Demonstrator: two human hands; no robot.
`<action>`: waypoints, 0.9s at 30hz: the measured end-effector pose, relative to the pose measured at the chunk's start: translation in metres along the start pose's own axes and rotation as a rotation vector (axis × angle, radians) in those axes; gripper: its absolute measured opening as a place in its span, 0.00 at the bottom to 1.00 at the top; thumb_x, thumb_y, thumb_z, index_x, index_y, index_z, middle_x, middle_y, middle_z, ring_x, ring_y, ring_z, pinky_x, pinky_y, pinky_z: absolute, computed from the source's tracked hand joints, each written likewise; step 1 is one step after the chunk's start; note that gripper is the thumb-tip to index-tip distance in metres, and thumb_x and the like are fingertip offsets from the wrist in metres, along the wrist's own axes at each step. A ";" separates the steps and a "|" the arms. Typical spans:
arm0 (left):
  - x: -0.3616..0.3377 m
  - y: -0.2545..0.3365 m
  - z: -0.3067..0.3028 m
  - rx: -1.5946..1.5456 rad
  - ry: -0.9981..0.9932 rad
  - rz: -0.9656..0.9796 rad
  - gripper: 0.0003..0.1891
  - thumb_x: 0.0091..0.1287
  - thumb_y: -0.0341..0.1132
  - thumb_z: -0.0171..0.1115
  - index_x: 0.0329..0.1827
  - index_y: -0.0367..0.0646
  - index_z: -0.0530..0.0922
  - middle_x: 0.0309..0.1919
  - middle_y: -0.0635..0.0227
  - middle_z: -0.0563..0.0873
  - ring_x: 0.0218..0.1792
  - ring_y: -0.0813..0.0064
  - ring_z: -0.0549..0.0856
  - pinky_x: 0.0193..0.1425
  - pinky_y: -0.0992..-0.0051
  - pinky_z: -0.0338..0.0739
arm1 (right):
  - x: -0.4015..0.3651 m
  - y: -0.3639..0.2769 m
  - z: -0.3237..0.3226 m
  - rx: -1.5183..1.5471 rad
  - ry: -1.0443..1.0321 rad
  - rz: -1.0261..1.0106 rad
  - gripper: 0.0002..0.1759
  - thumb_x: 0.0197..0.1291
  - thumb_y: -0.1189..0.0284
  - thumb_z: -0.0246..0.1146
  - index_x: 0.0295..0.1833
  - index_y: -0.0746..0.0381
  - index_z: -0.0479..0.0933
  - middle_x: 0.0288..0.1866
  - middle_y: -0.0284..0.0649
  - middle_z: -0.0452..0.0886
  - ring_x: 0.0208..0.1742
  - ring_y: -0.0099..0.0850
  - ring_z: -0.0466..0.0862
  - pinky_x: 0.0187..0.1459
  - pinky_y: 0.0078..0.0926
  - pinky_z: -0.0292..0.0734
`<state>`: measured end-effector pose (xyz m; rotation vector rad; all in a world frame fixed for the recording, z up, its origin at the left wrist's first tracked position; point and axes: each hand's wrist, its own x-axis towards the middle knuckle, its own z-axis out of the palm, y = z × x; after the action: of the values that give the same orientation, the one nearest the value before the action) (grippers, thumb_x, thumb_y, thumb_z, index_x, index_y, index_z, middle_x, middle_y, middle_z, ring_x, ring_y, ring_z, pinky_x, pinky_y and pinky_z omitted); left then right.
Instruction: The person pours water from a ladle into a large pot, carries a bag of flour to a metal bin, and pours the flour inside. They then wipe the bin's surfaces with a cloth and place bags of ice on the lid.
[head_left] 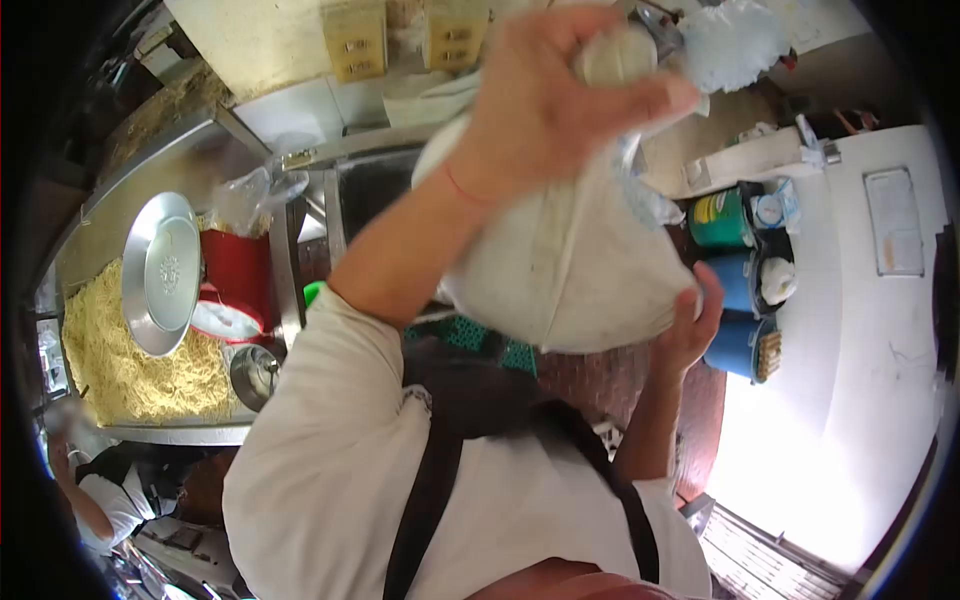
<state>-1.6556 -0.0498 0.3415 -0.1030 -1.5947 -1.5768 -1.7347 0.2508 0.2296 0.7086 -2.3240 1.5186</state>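
Note:
A large, full, off-white cloth sack (575,265) hangs in front of my chest, its bunched top (618,55) pointing up. My left hand (550,105) is closed around that top, thumb on the right side, slightly blurred by motion. Lower down, my right hand (693,318) presses curled fingers against the sack's right side and holds it there. Both hands are on the same sack. Its contents are hidden inside the cloth.
On the left, a metal worktop carries a heap of yellow noodle-like strands (150,390), a scale with a metal pan (165,270) and a steel bowl (253,377). Buckets (735,345) line the right wall. Another person (115,500) works at the lower left.

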 end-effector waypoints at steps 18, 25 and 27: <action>-0.048 -0.009 -0.041 0.391 -0.143 -0.229 0.17 0.57 0.36 0.78 0.43 0.34 0.84 0.32 0.73 0.85 0.36 0.83 0.81 0.41 0.80 0.76 | 0.005 0.023 -0.010 0.001 -0.284 0.204 0.19 0.75 0.58 0.59 0.53 0.65 0.81 0.48 0.37 0.84 0.47 0.25 0.80 0.52 0.27 0.76; -0.098 -0.016 -0.019 0.325 -0.087 -0.168 0.17 0.60 0.40 0.76 0.34 0.36 0.79 0.25 0.71 0.75 0.31 0.82 0.74 0.35 0.74 0.71 | 0.011 0.066 -0.022 -0.054 -0.154 -0.025 0.14 0.72 0.64 0.61 0.43 0.66 0.79 0.39 0.37 0.80 0.44 0.30 0.79 0.51 0.31 0.75; -0.101 -0.022 0.003 0.315 -0.190 -0.302 0.17 0.60 0.42 0.76 0.34 0.36 0.80 0.25 0.67 0.77 0.30 0.80 0.75 0.35 0.73 0.72 | 0.002 0.061 -0.005 0.081 -0.323 0.234 0.14 0.72 0.65 0.60 0.54 0.65 0.77 0.44 0.39 0.79 0.47 0.33 0.79 0.52 0.33 0.75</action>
<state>-1.6075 -0.0017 0.2640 0.1708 -2.0661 -1.5503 -1.7696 0.2747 0.1849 0.7742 -2.6751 1.7158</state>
